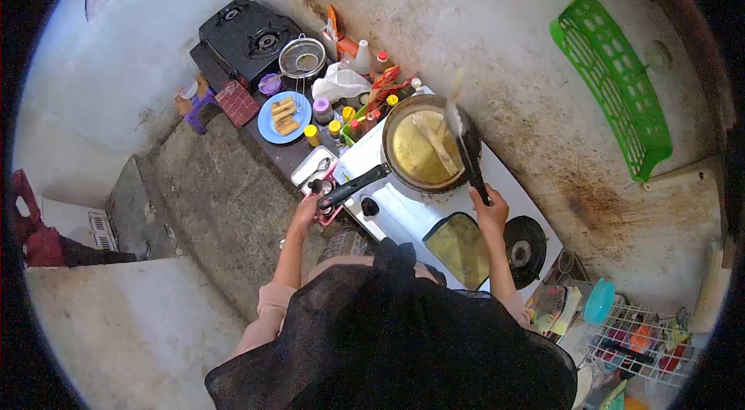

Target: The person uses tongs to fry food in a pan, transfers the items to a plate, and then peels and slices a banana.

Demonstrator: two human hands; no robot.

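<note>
My left hand point(308, 208) is at the end of the black handle of a frying pan point(407, 154) on the white stove point(396, 212). Yellowish oil lies in the pan, with long pale pieces point(438, 148) in it. My right hand point(489, 207) grips the black handle of a spatula point(463, 131), whose head is raised over the pan's right rim. A long pale piece stands up at the spatula's head. Left of the pan, a blue plate point(268, 127) holds several golden rolls point(285, 115).
A black two-burner stove point(244, 30), a strainer point(302, 58) and several bottles stand along the back left. A dark green mat point(458, 251) lies on the stove near a bare burner point(525, 249). At the lower right is a wire rack point(644, 340). A green rack point(613, 84) hangs on the wall.
</note>
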